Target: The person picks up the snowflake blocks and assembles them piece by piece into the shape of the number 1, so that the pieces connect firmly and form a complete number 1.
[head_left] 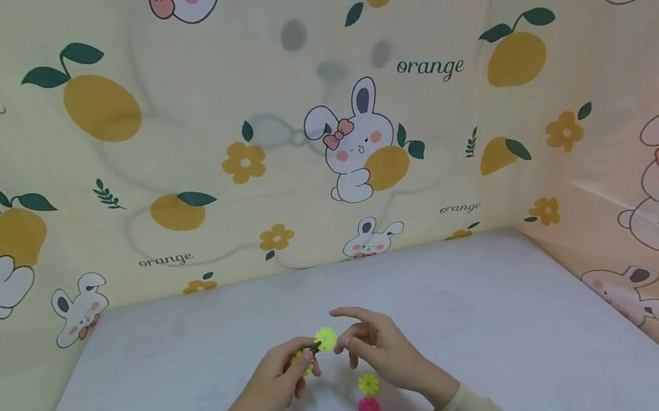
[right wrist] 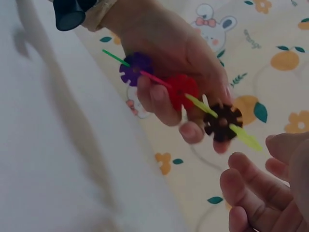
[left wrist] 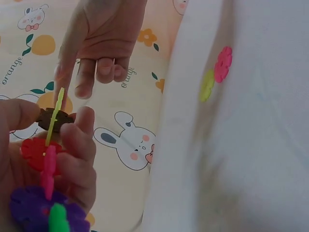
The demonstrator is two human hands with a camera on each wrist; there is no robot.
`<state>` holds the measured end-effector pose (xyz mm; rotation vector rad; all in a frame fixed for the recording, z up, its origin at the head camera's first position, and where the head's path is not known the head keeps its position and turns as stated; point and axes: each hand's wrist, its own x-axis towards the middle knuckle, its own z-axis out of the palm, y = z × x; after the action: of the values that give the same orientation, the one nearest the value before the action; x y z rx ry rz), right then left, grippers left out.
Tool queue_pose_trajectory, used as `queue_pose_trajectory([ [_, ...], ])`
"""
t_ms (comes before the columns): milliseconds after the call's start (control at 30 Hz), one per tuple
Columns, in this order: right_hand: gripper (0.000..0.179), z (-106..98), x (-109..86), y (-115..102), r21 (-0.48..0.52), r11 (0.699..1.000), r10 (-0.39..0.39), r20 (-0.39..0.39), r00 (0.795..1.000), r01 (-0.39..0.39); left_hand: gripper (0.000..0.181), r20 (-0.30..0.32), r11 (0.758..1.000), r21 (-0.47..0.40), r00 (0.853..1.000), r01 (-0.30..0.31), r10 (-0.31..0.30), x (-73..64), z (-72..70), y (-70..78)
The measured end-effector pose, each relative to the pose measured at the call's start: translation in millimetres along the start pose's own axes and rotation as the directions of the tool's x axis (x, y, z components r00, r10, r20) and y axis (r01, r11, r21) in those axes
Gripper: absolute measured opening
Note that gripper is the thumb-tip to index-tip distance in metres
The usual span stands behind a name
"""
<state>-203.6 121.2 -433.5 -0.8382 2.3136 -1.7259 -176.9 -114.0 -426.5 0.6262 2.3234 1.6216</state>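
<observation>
My left hand [head_left: 274,382] grips a chain of interlocking snowflake discs, pinching it near the brown disc [right wrist: 223,122]. From the fingertips a yellow disc [head_left: 325,338] sticks out at the chain's end. Back along the palm follow another yellow disc [right wrist: 200,105], a red disc [right wrist: 182,90], a pink disc [left wrist: 49,171], a purple disc [left wrist: 36,208] and a green disc [left wrist: 59,218]. My right hand [head_left: 390,352] hovers beside the end yellow disc, fingers loosely bent and index finger extended. A small gap separates its fingertips from that disc in the right wrist view.
On the white table [head_left: 450,301], a loose yellow disc [head_left: 369,383] and a pink disc [head_left: 369,408] lie side by side, below the right hand. A patterned cloth [head_left: 303,202] with rabbits and oranges stands behind the table and along its sides.
</observation>
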Motion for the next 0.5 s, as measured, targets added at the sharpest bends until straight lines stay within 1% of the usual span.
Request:
queue_pose_trajectory([
  [133, 0.040, -5.3, 0.5, 1.6, -0.003, 1.000, 0.002, 0.011, 1.000, -0.002, 0.035, -0.013, 1.000, -0.010, 1.000, -0.016, 0.016, -0.4, -2.2, -1.2],
  [233, 0.036, -9.1, 1.3, 4.2, -0.025, 1.000, 0.016, 0.023, 1.000, -0.015, 0.034, -0.021, 1.000, -0.014, 1.000, -0.023, 0.022, -0.7, -3.7, -1.7],
  [400, 0.033, -16.0, 3.3, 11.7, -0.066, 0.996, 0.067, 0.062, 0.996, -0.063, 0.035, -0.032, 1.000, -0.016, 0.999, 0.010, -0.010, -1.0, -6.3, -0.5],
  [500, 0.032, -19.9, 4.6, 16.1, -0.084, 0.993, 0.092, 0.100, 0.991, -0.084, 0.035, -0.036, 1.000, -0.020, 0.999, 0.016, -0.016, -0.9, -7.4, -1.1],
])
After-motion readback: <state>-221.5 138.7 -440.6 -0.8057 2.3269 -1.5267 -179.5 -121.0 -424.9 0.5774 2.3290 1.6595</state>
